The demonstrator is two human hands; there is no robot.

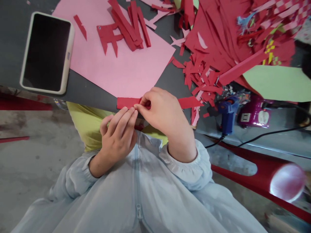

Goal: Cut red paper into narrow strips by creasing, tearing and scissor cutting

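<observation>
A red paper strip (pixel 127 103) lies lengthwise along the near edge of the table, its right end cut to a slanted point. My right hand (pixel 161 110) is closed over the middle of it, thumb and forefinger pinched at its lower edge. From the left, my left hand (pixel 119 131) holds the same edge, fingers pressed together and their tips almost touching my right thumb. The left thumb is mostly hidden. Just beyond the strip lies a pink paper sheet (pixel 121 72), bearing a red paper cutout with pointed legs (pixel 108 36) and several folded red strips (pixel 128 27).
A phone (pixel 47 53) lies at the left. Red paper scraps (pixel 202 76), larger red sheets (pixel 218 35) and a light green sheet (pixel 279 82) cover the right side. A blue glue gun (pixel 227 113) with a black cord sits beside a purple box with a socket (pixel 255 113).
</observation>
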